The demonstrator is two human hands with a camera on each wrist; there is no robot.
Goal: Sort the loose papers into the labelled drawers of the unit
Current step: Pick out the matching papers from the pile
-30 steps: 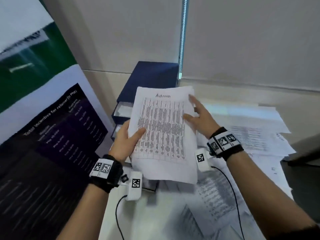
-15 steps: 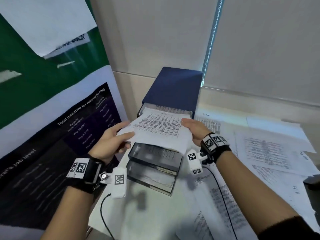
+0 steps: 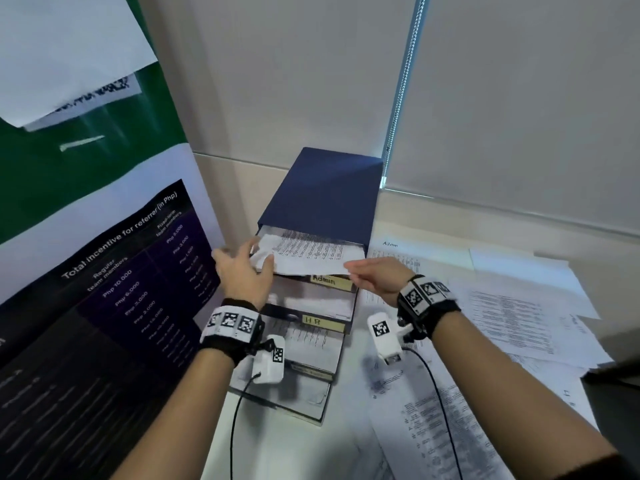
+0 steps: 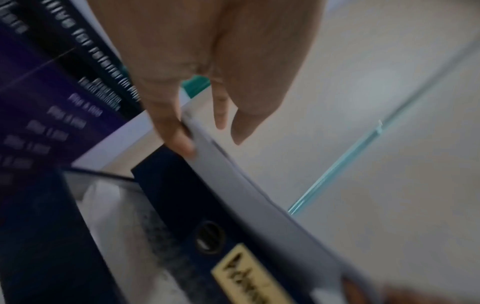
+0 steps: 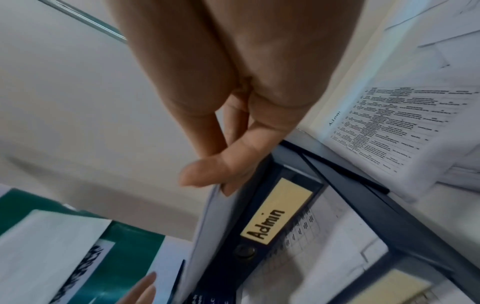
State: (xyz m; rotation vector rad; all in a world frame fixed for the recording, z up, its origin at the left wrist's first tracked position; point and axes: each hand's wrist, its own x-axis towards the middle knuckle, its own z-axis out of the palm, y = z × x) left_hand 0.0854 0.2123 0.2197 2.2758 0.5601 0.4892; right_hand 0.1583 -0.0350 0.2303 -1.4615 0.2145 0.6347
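Printed white paper sheet [image 3: 311, 252] lies half inside the top "Admin" drawer [image 3: 329, 281] of the dark-blue drawer unit [image 3: 325, 192]. Left hand [image 3: 242, 268] and right hand [image 3: 377, 277] pinch its 2 near corners (keeping it flat to feed in).

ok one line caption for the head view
Both hands feed a printed sheet into the Admin drawer.

Poster board [image 3: 104, 271] crowds drawer unit [image 3: 322, 195] left; loose papers [image 3: 502, 306] cover desk right.
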